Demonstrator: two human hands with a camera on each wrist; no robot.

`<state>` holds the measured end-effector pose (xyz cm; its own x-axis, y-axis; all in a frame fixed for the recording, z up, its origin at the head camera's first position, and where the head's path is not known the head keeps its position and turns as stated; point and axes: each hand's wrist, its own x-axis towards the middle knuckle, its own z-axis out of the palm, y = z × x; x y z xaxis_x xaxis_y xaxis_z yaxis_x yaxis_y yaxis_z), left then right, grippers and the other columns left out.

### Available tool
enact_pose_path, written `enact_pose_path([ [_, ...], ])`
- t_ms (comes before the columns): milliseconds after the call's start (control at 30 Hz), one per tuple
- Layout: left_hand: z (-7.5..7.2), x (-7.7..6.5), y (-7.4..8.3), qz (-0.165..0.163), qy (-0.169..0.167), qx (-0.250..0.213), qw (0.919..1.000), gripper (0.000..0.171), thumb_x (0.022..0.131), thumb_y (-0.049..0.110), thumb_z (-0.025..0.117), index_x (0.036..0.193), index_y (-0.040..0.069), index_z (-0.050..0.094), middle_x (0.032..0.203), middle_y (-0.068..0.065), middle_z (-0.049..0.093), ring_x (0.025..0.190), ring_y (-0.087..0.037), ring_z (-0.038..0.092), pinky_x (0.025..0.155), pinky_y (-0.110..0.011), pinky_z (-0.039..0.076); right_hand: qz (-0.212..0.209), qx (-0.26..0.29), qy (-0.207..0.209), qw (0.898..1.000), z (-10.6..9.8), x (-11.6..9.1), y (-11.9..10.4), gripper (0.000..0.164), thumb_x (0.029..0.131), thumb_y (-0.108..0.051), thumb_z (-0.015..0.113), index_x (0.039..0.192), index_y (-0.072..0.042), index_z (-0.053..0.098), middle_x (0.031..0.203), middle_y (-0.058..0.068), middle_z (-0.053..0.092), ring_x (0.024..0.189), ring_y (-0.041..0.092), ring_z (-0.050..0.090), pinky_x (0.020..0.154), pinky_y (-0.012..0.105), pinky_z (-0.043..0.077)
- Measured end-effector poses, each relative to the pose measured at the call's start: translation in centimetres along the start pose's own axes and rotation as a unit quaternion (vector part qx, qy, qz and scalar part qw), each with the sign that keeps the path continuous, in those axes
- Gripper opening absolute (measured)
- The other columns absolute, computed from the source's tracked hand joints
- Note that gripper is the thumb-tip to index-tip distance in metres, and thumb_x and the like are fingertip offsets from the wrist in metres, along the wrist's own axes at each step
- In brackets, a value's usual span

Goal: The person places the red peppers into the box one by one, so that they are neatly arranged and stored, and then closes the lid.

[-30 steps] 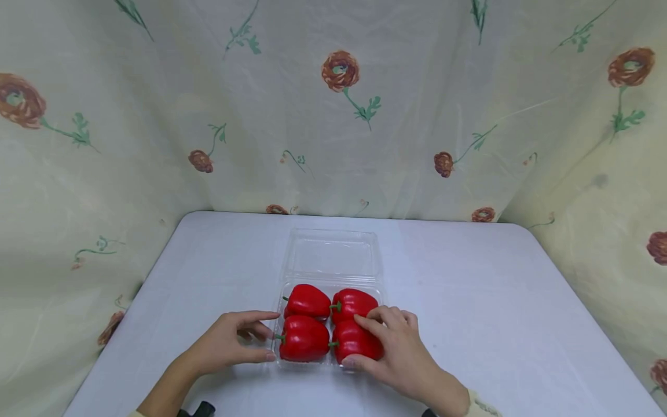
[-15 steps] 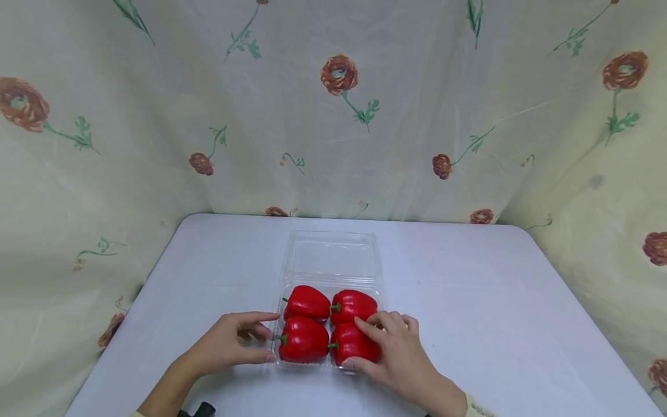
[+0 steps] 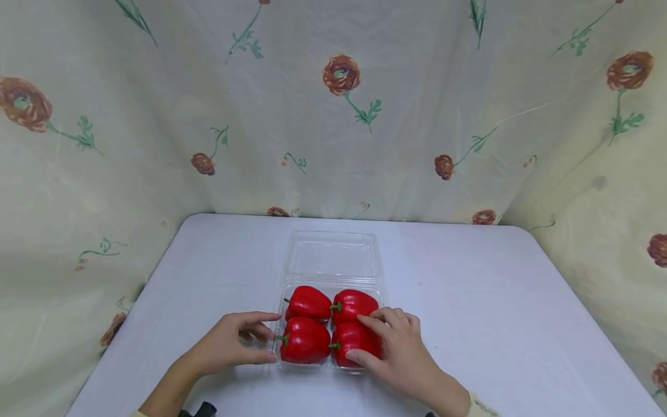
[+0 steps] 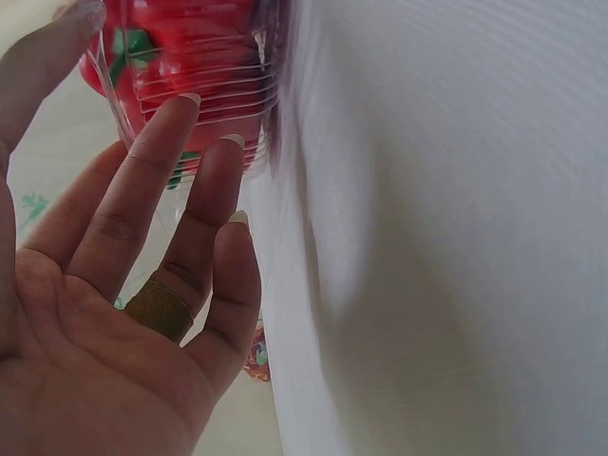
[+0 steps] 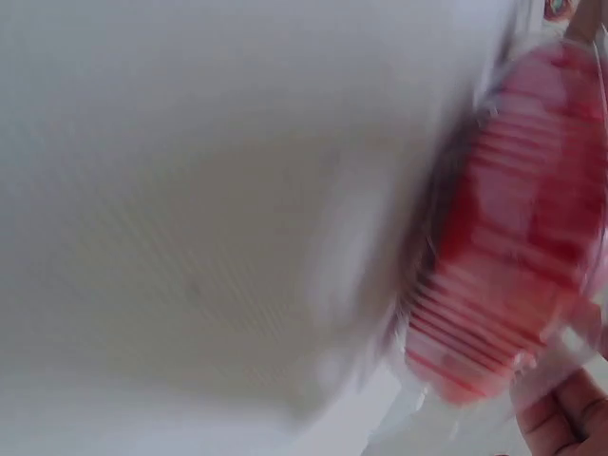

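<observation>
Four-cornered clear plastic clamshell box stands with its lid folded back, and several red bell peppers fill its base. My right hand curves over the front right bell pepper, thumb on its near side and index finger at its far side. At the box's left side is my left hand, its fingers relaxed, thumb and index fingertip right at the rim. In the left wrist view, the fingers lie along the ribbed wall. The right wrist view is blurred.
Beside the right hand's pepper lies the front left bell pepper; behind are the back left one and the back right one. A white-covered table carries the box. Flowered curtain hangs around its back and sides.
My right thumb has shifted slightly up on the front right bell pepper, and its fingers have moved a little. The left hand and the box stay in place.
</observation>
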<state>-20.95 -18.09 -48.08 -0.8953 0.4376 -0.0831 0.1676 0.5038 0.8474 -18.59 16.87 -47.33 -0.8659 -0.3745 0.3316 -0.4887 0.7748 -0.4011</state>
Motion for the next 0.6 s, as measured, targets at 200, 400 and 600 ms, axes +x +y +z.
enact_pose_path([
  [200, 0.0, 0.0, -0.1, -0.001, 0.0, -0.006, 1.0, 0.065, 0.075, 0.034, 0.087, 0.133, 0.016, 0.063, 0.095, 0.009, 0.071, 0.091, -0.02, 0.065, 0.081, -0.035, 0.054, 0.037, 0.042, 0.055, 0.997, -1.2, 2.3, 1.7, 0.041, 0.086, -0.035, 0.076, 0.121, -0.014, 0.07, 0.106, -0.003, 0.063, 0.102, 0.014, 0.056, 0.087, 0.044, 0.034],
  [400, 0.0, 0.0, -0.2, 0.004, -0.001, -0.006, 1.0, 0.065, 0.075, 0.033, 0.087, 0.133, 0.015, 0.063, 0.095, 0.01, 0.071, 0.091, -0.019, 0.065, 0.081, -0.036, 0.055, 0.129, 0.078, 0.084, 0.985, -2.2, 5.3, 4.6, 0.033, 0.099, -0.028, 0.061, 0.122, -0.006, 0.067, 0.106, 0.008, 0.066, 0.096, 0.023, 0.059, 0.081, 0.039, 0.049],
  [600, 0.0, 0.1, -0.3, 0.003, -0.001, -0.006, 1.0, 0.065, 0.075, 0.034, 0.087, 0.133, 0.016, 0.063, 0.095, 0.01, 0.071, 0.09, -0.018, 0.065, 0.081, -0.036, 0.055, 0.203, 0.109, 0.067, 0.971, -2.1, 8.0, 7.0, 0.038, 0.101, -0.03, 0.057, 0.123, -0.001, 0.066, 0.11, 0.015, 0.068, 0.098, 0.029, 0.061, 0.081, 0.042, 0.054],
])
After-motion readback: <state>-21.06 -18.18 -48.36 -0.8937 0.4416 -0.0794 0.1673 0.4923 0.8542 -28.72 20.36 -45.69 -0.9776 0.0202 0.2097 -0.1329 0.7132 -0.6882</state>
